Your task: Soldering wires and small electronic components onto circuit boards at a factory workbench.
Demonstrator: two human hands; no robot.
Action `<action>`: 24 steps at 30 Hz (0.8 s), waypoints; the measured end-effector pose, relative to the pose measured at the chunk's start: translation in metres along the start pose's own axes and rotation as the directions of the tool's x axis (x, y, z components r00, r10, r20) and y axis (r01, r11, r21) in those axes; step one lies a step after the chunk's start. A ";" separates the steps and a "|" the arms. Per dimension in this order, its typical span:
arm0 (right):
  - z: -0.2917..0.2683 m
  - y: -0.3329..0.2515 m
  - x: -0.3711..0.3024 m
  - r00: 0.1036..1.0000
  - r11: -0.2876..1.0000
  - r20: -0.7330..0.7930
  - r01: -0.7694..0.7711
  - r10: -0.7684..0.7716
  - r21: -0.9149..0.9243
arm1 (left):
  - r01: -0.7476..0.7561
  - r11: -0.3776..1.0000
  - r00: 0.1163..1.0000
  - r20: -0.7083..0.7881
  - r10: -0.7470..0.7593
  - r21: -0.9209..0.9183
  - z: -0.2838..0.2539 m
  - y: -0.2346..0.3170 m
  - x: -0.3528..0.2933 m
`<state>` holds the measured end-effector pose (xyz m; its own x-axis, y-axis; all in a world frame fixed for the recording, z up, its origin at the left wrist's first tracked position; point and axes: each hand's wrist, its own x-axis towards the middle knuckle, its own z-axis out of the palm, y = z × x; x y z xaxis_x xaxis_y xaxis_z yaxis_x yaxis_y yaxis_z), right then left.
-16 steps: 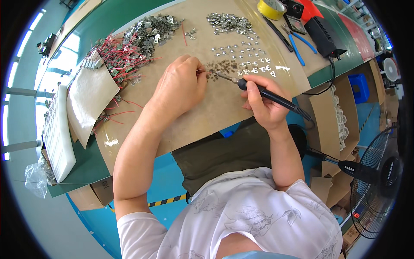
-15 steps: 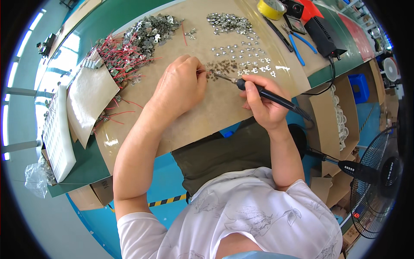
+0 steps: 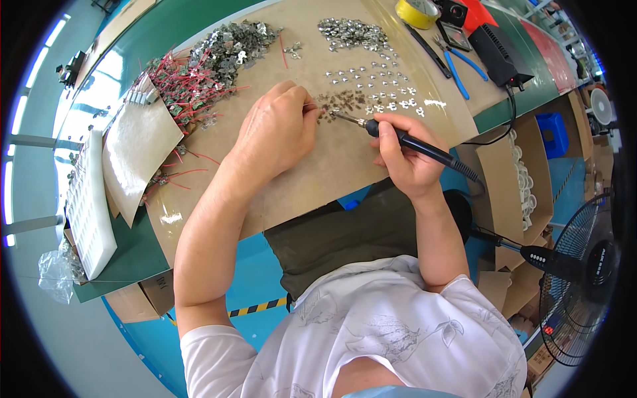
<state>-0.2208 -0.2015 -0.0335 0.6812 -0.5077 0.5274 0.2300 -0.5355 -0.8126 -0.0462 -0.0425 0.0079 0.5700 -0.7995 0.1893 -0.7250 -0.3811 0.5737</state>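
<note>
In my right hand [image 3: 410, 158] is a black-handled soldering iron [image 3: 424, 148], its metal tip pointing left at a small metal part on the work sheet. My left hand [image 3: 279, 126] is closed just left of that tip, thumb and forefinger pinched together; what they hold, if anything, is hidden. Brown scorch marks [image 3: 348, 101] spot the sheet beyond the tip. Small silver metal parts [image 3: 393, 106] lie in loose rows farther back and to the right. Behind them is a heap of similar silver parts [image 3: 355, 34].
Red wires with metal pieces [image 3: 192, 83] pile up at the left, beside a pale sheet [image 3: 142, 142] and a white foam tray [image 3: 93, 205]. Blue-handled pliers [image 3: 460, 69], yellow tape [image 3: 417, 12] and a black power unit [image 3: 499, 54] stand back right. A fan [image 3: 584, 272] is at the right.
A small silver part now shows at the iron's tip. Both hands stay nearly in place, the right one shifting only slightly.
</note>
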 end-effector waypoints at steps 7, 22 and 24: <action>-0.001 0.001 -0.002 0.999 0.999 0.013 -0.029 0.029 -0.017 | -0.024 1.000 1.000 0.008 0.024 0.018 0.004 0.000 -0.003; -0.002 0.001 0.000 1.000 1.000 0.030 -0.009 0.010 -0.027 | -0.027 0.998 1.000 0.014 0.026 0.065 0.004 0.001 -0.001; -0.002 0.000 0.000 1.000 1.000 0.031 -0.002 0.003 -0.024 | -0.029 0.997 0.999 0.016 0.028 0.064 0.004 0.000 -0.002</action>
<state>-0.2222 -0.2025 -0.0328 0.7031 -0.4879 0.5173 0.2119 -0.5507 -0.8073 -0.0494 -0.0429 0.0044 0.5431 -0.8172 0.1927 -0.7648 -0.3867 0.5154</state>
